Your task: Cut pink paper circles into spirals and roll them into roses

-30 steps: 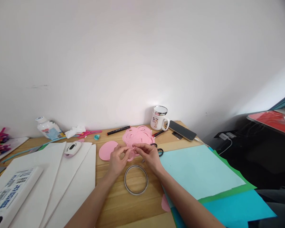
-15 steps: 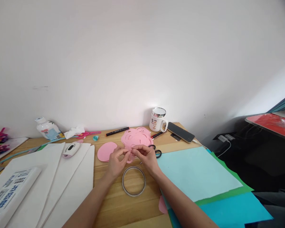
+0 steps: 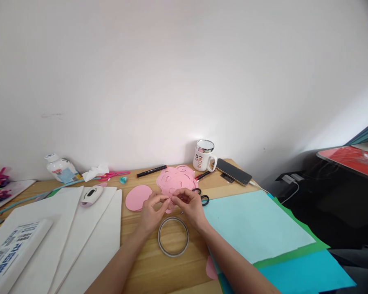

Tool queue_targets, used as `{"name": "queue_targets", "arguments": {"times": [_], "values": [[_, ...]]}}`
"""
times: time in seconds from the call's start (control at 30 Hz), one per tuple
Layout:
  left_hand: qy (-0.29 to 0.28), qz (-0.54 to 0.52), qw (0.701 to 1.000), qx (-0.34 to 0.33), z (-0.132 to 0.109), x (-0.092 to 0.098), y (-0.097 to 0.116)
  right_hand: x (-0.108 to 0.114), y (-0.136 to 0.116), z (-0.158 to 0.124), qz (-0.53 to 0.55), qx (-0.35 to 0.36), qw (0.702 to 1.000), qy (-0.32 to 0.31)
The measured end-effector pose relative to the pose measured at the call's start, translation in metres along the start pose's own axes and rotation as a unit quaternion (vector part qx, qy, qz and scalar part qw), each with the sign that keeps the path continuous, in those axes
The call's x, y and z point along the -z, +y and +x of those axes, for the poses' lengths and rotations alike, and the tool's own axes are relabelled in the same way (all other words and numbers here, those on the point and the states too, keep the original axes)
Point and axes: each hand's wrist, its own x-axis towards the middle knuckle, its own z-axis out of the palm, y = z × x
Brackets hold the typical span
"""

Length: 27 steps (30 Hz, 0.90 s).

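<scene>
My left hand (image 3: 152, 210) and my right hand (image 3: 190, 206) meet fingertip to fingertip over the wooden table. Both are closed in a pinch on a bit of pink paper (image 3: 169, 200), mostly hidden by the fingers. Right behind them lies a loose pile of pink paper cutouts (image 3: 178, 178) with curved slits. A pink paper circle (image 3: 138, 197) rests beside my left hand. Scissors with black handles (image 3: 205, 200) lie partly hidden behind my right hand. Nearer to me, a roll of narrow tape (image 3: 160, 243) lies flat between my forearms.
White sheets (image 3: 107, 228) with a white box (image 3: 20, 249) cover the left side. Light blue paper (image 3: 251, 228) over green and blue sheets spreads at right. Toward the wall stand a mug (image 3: 204, 158), a phone (image 3: 234, 171), a black marker (image 3: 151, 171) and a white bottle (image 3: 61, 168).
My hands stay pinched together at nearly the same spot, with small finger shifts. The whole view has dropped slightly in the picture; the things on the table have not moved.
</scene>
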Motion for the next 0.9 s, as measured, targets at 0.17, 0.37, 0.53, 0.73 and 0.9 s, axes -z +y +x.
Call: {"name": "queue_targets", "arguments": {"times": [0.17,0.37,0.53,0.73,0.9], "values": [[-0.019,-0.001,1.0,0.008,0.0003,0.0007,0.001,0.0005,0.0022,0.0015,0.009,0.001,1.0,0.008],[-0.003,-0.024,0.999,0.026,0.0016,0.0011,-0.0041,0.0008,0.0022,0.0028,0.013,0.005,1.0,0.021],[-0.018,-0.094,0.994,0.059,0.003,0.0007,-0.0014,-0.0022,-0.0035,0.0,0.007,0.01,1.0,0.006],[-0.018,-0.127,0.987,0.1,0.0026,0.0,-0.0007,0.0014,-0.006,-0.0002,-0.013,0.02,1.0,-0.009],[-0.022,-0.113,0.988,0.107,0.0023,-0.0005,-0.0014,0.0029,-0.0038,0.0018,-0.012,0.02,1.0,0.001]]}}
